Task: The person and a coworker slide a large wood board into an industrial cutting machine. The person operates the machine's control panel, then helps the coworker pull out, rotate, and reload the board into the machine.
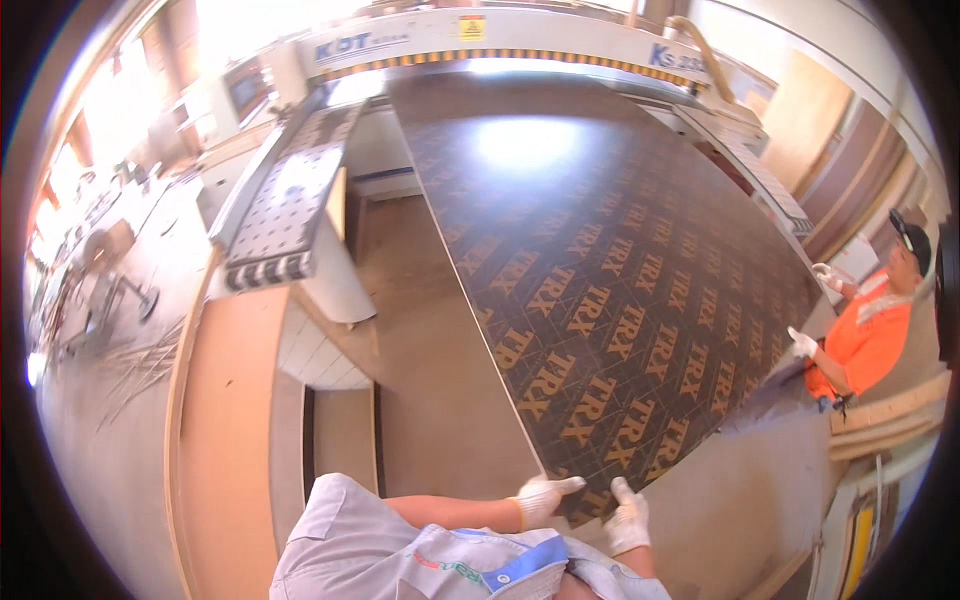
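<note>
A large dark brown film-faced plywood sheet (585, 255) with repeated tan lettering stretches from in front of me far back under the machine's beam. At its near corner, my left hand (546, 499) in a white glove grips the edge, thumb on top and fingers mostly hidden beneath. My right hand (628, 517), also gloved, closes on the near edge just to the right, its thumb lying on the surface. On the right, a co-worker (865, 335) in an orange shirt and dark cap has white-gloved hands at the sheet's right edge.
A panel saw's striped beam (510, 58) spans the back. Its perforated support table (295, 185) stands left of the sheet, and another support table (745, 165) lies to the right. An orange-brown board (228, 400) runs along the left. Thin scraps (145, 365) litter the floor beyond it.
</note>
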